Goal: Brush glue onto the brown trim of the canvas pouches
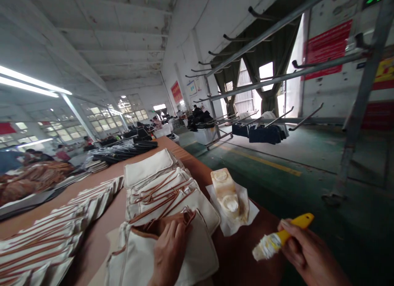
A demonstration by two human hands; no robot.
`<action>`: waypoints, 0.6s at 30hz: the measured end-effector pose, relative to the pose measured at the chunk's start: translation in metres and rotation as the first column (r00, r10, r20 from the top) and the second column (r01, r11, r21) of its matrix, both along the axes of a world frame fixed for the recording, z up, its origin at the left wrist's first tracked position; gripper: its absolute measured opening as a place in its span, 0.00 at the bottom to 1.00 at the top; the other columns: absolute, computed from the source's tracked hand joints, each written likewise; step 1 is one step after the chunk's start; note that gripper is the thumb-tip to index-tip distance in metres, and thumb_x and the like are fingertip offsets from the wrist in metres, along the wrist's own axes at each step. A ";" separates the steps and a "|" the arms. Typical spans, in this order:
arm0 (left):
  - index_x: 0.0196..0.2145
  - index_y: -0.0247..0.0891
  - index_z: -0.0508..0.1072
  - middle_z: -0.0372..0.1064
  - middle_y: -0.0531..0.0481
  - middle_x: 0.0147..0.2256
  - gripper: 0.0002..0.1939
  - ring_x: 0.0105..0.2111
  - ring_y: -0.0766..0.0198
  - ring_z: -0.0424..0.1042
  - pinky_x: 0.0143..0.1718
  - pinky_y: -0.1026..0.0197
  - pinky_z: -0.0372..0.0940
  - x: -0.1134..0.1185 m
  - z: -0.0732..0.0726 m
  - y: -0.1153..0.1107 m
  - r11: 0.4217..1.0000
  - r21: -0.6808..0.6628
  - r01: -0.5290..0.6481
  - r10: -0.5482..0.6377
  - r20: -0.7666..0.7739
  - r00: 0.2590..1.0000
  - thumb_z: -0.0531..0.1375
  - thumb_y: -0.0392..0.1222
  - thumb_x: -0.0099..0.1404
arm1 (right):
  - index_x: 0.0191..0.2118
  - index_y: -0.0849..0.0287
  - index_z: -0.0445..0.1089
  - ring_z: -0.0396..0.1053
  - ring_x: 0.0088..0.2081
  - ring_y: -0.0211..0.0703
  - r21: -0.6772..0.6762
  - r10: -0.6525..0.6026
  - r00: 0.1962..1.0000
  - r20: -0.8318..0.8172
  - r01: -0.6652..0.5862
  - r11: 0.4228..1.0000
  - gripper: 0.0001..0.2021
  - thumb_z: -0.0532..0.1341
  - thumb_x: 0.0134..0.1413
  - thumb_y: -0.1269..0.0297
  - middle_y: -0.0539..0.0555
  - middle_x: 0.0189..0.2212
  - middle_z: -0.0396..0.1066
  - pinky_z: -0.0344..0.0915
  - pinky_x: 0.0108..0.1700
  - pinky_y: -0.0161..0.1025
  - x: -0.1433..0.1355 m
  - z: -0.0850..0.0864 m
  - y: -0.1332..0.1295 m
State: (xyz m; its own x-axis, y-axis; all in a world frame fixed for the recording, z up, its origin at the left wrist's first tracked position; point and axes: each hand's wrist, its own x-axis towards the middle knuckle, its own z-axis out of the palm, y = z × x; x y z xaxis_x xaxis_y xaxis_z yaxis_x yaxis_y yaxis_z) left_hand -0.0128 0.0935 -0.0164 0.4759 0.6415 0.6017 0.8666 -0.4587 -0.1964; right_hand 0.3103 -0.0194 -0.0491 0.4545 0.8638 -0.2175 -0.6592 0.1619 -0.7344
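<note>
My left hand (170,247) is closed on the brown-lined opening of a cream bag (197,253) at the near edge of the table. Several more cream bags (149,169) with brown straps lie in a row behind it. At the right, my right hand (303,245) grips the yellow handle of a brush (285,236), its bristle end wrapped or caked in white and pointing left. Between the hands and farther back, a stained, cream-coloured container (223,187) rests on a white sheet (251,212) near the table's right edge.
Overlapping cream pieces with brown edges (58,232) cover the left of the brown table (192,156). Black pieces (132,149) lie farther back. A metal rack (353,126) with hooks and dark bags (266,134) stands at the right. Other people are in the distance.
</note>
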 end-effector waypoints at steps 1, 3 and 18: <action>0.31 0.41 0.72 0.66 0.52 0.27 0.11 0.30 0.63 0.67 0.34 0.61 0.60 -0.003 -0.001 -0.011 0.996 0.086 0.035 -0.037 0.020 0.999 0.55 0.43 0.71 | 0.28 0.61 0.72 0.47 0.16 0.28 0.009 -0.001 1.000 0.008 0.000 1.000 0.19 0.75 0.44 0.50 0.43 0.14 0.53 0.50 0.18 0.28 0.001 0.001 -0.001; 0.28 0.41 0.71 0.64 0.53 0.26 0.12 0.28 0.63 0.65 0.32 0.61 0.59 -0.005 -0.001 -0.032 0.987 0.151 0.061 -0.066 0.033 0.997 0.56 0.42 0.70 | 0.30 0.61 0.73 0.47 0.16 0.28 0.038 0.002 1.000 0.020 -0.003 0.999 0.17 0.74 0.47 0.52 0.43 0.15 0.53 0.49 0.18 0.27 0.001 0.001 -0.004; 0.48 0.38 0.72 0.72 0.40 0.48 0.22 0.52 0.47 0.68 0.52 0.47 0.61 0.044 0.020 0.033 0.806 -0.571 -0.156 0.049 -0.198 0.979 0.59 0.33 0.54 | 0.30 0.63 0.71 0.46 0.15 0.28 0.119 0.046 0.997 0.061 -0.053 0.992 0.18 0.73 0.50 0.52 0.43 0.14 0.53 0.46 0.17 0.27 -0.015 0.016 -0.019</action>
State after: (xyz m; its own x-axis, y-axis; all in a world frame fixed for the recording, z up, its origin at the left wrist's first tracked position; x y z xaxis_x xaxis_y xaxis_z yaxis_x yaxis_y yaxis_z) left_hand 0.0311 0.1270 0.0035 0.4450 0.8953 0.0184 0.8941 -0.4430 -0.0664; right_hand 0.2954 -0.0384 -0.0333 0.4192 0.9039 -0.0853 -0.6254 0.2194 -0.7488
